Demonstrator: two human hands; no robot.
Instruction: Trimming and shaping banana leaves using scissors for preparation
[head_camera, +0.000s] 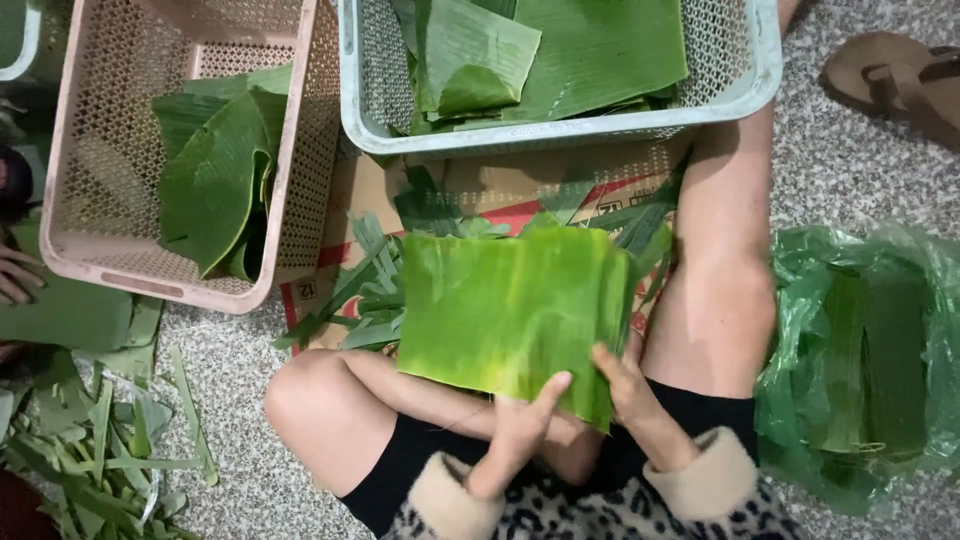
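I hold a squarish piece of green banana leaf (505, 305) up in front of my lap, over my crossed legs. My left hand (525, 430) grips its lower edge, thumb pressed on the leaf face. My right hand (625, 385) pinches the lower right corner next to it. Both wrists show fluffy cream cuffs. Under the leaf, leaf offcuts (375, 290) lie on a flattened cardboard sheet (480, 190).
A pink basket (290, 200) holds folded leaves at upper left. A pale blue basket (560, 135) with more leaves stands ahead. At right a green plastic bag (865, 360) contains rolled leaves. Leaf strips (100, 450) litter the floor at left; another person's fingers (15, 275) and a sandal (900, 80) show.
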